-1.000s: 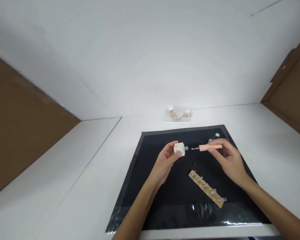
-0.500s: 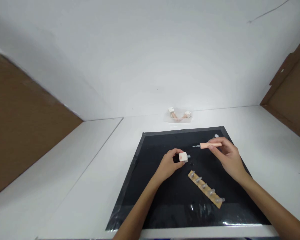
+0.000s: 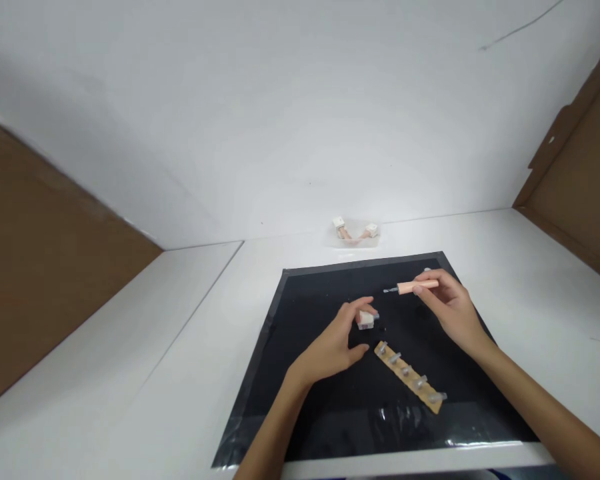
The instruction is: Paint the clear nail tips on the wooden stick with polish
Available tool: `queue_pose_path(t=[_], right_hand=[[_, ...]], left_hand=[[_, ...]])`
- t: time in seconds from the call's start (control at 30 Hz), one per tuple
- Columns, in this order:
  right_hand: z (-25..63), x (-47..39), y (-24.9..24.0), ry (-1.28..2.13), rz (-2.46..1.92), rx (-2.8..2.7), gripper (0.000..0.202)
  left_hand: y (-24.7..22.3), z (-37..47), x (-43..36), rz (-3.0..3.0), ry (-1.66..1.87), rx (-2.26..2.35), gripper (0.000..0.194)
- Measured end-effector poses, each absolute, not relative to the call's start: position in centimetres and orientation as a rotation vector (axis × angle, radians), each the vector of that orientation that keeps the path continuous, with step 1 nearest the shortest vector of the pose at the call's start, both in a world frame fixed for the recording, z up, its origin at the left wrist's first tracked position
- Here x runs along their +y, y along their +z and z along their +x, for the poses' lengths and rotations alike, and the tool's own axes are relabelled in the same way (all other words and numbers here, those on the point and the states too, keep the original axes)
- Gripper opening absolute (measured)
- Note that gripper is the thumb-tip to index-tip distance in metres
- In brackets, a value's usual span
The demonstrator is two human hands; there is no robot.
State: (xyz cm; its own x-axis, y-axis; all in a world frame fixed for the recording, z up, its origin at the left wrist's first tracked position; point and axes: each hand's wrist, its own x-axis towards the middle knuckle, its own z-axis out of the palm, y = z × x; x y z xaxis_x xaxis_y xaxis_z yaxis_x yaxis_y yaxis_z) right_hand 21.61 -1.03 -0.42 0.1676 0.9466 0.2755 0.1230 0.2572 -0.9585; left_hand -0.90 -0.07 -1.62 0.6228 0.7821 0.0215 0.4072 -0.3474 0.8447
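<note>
A wooden strip (image 3: 413,381) of clear nail tips lies slantwise toward 5 o'clock on a black mat (image 3: 330,413). The left hand (image 3: 333,343) reaches toward 2 o'clock, thumb spread clear and released, fingers arched over a white nail-polish bottle (image 3: 365,323) tipped sideways at 11 o'clock from the strip. At 2 o'clock from the bottle, the right hand (image 3: 453,307) pinches a peach brush cap (image 3: 406,288), bristles facing 9 o'clock. Beyond, at 12 o'clock, a clear tray (image 3: 354,245) holds two similar bottles (image 3: 339,223).

No text, brand, number or sign can be read; small marking (image 3: 365,327) on white bottle (image 3: 367,321) too tiny to be deciphered.
</note>
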Motion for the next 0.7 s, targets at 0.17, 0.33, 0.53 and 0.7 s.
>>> queue_pose_path(t=[0.17, 0.33, 0.53, 0.7], right_hand=[[22.1, -0.6, -0.6, 0.897, -1.135, -1.161, 0.020], [22.0, -0.2, -0.4, 0.999, -1.098, -1.057, 0.024], [22.1, 0.3, 0.0, 1.159, -1.085, -0.942, 0.032], [22.7, 0.5, -0.1, 1.214, -1.100, -0.842, 0.030]], left_hand=[[-1.6, 0.0, -0.8, 1.981, 0.282, 0.845, 0.074], [-2.4, 0.5, -0.9, 2.035, 0.224, 0.857, 0.071], [-1.8, 0.5, -0.9, 2.033, 0.301, 0.847, 0.054], [-0.7, 0.0, -1.1, 1.720, 0.483, 0.793, 0.047]])
